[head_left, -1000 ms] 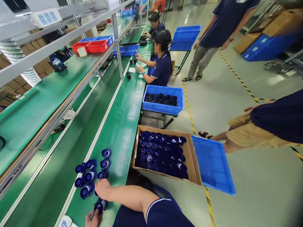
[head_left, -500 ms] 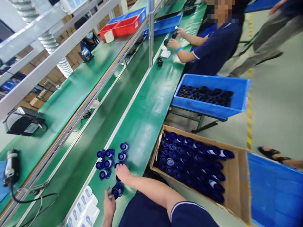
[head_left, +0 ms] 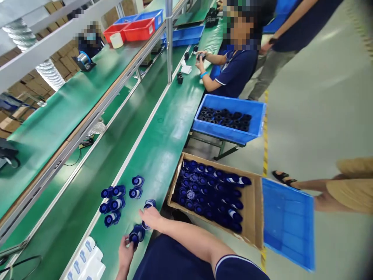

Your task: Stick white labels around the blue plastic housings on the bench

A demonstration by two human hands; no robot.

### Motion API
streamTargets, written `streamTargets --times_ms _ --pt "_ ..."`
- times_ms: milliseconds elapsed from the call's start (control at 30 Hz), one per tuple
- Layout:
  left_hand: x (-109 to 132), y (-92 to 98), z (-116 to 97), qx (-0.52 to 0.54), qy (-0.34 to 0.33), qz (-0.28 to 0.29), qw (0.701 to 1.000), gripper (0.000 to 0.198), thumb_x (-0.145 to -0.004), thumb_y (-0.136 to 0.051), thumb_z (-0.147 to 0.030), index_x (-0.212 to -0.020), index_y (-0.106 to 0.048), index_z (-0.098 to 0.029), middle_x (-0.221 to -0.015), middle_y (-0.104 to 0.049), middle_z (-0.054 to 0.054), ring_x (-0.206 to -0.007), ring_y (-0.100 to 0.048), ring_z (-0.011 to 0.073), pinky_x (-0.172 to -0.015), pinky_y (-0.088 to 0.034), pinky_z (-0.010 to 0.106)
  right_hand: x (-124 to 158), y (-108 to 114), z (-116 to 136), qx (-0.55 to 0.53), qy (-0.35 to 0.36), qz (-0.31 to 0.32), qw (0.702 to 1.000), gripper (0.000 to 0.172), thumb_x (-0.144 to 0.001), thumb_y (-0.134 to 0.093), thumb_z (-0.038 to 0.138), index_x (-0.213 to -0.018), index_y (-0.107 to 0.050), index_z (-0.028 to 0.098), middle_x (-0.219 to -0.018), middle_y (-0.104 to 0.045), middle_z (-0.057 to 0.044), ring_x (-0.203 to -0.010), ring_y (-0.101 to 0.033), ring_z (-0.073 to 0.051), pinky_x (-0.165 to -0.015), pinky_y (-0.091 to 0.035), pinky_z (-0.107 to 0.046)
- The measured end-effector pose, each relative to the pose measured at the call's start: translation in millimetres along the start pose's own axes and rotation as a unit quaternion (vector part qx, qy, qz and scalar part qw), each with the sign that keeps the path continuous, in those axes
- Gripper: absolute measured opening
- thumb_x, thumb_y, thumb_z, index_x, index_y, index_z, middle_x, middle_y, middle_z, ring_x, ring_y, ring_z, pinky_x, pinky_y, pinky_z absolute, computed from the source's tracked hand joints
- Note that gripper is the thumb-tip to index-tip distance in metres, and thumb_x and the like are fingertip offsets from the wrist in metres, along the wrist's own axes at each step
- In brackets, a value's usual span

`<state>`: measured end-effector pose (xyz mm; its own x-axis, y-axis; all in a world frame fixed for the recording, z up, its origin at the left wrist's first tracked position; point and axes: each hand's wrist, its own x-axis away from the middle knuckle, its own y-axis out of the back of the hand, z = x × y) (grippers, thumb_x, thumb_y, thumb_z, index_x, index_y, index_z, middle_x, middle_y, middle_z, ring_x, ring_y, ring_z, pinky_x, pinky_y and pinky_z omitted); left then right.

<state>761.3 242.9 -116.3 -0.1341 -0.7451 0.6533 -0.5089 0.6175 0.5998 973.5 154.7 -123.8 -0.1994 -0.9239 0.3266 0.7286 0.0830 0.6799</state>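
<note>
Several small dark blue bottles [head_left: 116,200] lie in a cluster on the green bench [head_left: 157,155] in front of me. My right hand [head_left: 151,217] is closed around one blue bottle [head_left: 149,204] at the bench's near edge. My left hand [head_left: 126,249] grips another blue bottle [head_left: 136,235] just below it. A cardboard box [head_left: 250,217] full of the same blue bottles stands to the right of the bench, close to my right arm.
A blue crate [head_left: 233,132] of black parts sits on a stand beyond the box. A seated co-worker [head_left: 233,66] handles parts further along the bench. A blue lid [head_left: 287,221] leans on the box. White label sheets [head_left: 86,262] lie near my left hand. People stand on the right.
My view has swung slightly left and back. My right hand has lifted a bottle at the near edge of the cluster; my left hand still holds its bottle.
</note>
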Motion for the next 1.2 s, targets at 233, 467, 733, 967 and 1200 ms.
streamTargets --times_ms 233,467,733,967,1200 --pt "33 -45.5 -61 0.112 0.004 0.103 0.988 0.033 -0.071 -0.082 -0.018 -0.092 -0.057 -0.022 -0.086 -0.078 0.003 -0.081 -0.083 0.0277 -0.080 -0.067 0.037 89 32 -96 -0.155 -0.211 -0.187 0.947 0.039 -0.103 -0.067 0.038 -0.136 -0.062 0.019 -0.121 -0.073 -0.008 -0.103 -0.073 -0.023 -0.093 -0.063 -0.046" --pt "40 -185.5 -144 0.142 0.060 0.243 0.958 0.027 -0.087 -0.079 -0.013 -0.110 -0.065 -0.016 -0.101 -0.076 0.004 -0.078 -0.077 0.0178 -0.071 -0.066 0.032 194 34 -238 -0.240 -0.470 -0.321 0.787 0.033 -0.104 -0.066 0.036 -0.130 -0.065 0.017 -0.112 -0.075 -0.006 -0.095 -0.074 -0.021 -0.090 -0.063 -0.044" --pt "6 -391.5 -203 0.215 0.195 0.184 0.939 0.036 -0.101 -0.068 -0.029 -0.134 -0.061 -0.017 -0.125 -0.068 0.009 -0.097 -0.072 0.0203 -0.078 -0.066 0.036 188 5 -352 -0.263 -0.596 -0.323 0.686 0.028 -0.101 -0.069 0.037 -0.122 -0.069 0.017 -0.119 -0.073 -0.008 -0.103 -0.072 -0.023 -0.091 -0.063 -0.045" --pt "-42 -476.6 -215 0.258 0.221 0.135 0.931 0.034 -0.101 -0.068 -0.032 -0.131 -0.062 -0.017 -0.122 -0.069 0.009 -0.096 -0.072 0.0198 -0.078 -0.065 0.035 144 -14 -401 -0.270 -0.615 -0.311 0.672 0.028 -0.102 -0.067 0.039 -0.123 -0.069 0.020 -0.123 -0.072 -0.008 -0.105 -0.071 -0.023 -0.094 -0.061 -0.045" --pt "-60 -507.8 -209 0.212 0.190 0.205 0.936 0.036 -0.101 -0.068 -0.034 -0.132 -0.063 -0.017 -0.125 -0.069 0.009 -0.101 -0.071 0.0217 -0.084 -0.065 0.040 106 -21 -420 -0.266 -0.602 -0.316 0.683 0.031 -0.103 -0.065 0.041 -0.126 -0.068 0.020 -0.125 -0.072 -0.009 -0.106 -0.071 -0.023 -0.096 -0.061 -0.046"
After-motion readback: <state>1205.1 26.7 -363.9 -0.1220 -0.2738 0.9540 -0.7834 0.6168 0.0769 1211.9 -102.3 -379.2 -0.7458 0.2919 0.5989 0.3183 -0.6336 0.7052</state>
